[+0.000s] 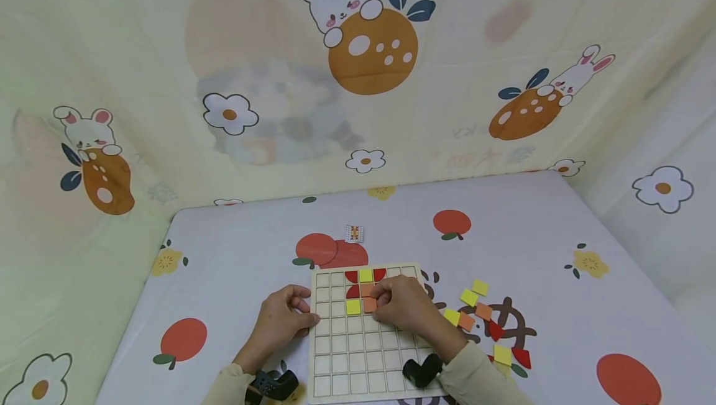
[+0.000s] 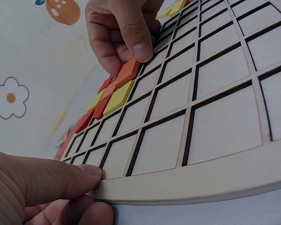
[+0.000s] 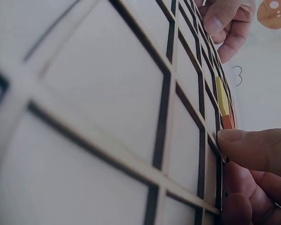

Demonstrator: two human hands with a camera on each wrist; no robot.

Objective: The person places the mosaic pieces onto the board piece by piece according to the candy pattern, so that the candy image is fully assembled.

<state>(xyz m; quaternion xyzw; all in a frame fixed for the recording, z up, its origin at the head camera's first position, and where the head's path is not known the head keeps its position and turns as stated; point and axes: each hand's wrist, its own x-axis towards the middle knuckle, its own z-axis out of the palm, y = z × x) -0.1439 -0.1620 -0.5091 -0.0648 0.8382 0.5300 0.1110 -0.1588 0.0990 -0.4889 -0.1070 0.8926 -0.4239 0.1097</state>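
A pale wooden grid board (image 1: 330, 364) lies on the table, and my left hand (image 1: 282, 317) holds its left rim, thumb on top and fingers curled at the side. With thumb and index finger my right hand (image 1: 407, 307) pinches an orange square tile (image 2: 128, 70) at a cell near the board's upper middle. Beside it sit a yellow tile (image 1: 353, 307), another orange tile (image 1: 367, 290) and a red curved piece (image 1: 353, 292). Farther up, a yellow tile (image 1: 365, 276) lies between two red pieces (image 1: 351, 276). My right hand hides part of the cells beyond.
Right of the board several loose pieces are scattered, among them a yellow tile (image 1: 468, 297), an orange tile (image 1: 483, 311) and a red piece (image 1: 521, 357). A small patterned card (image 1: 354, 233) lies behind the board. Printed curtains (image 1: 268, 169) enclose the table.
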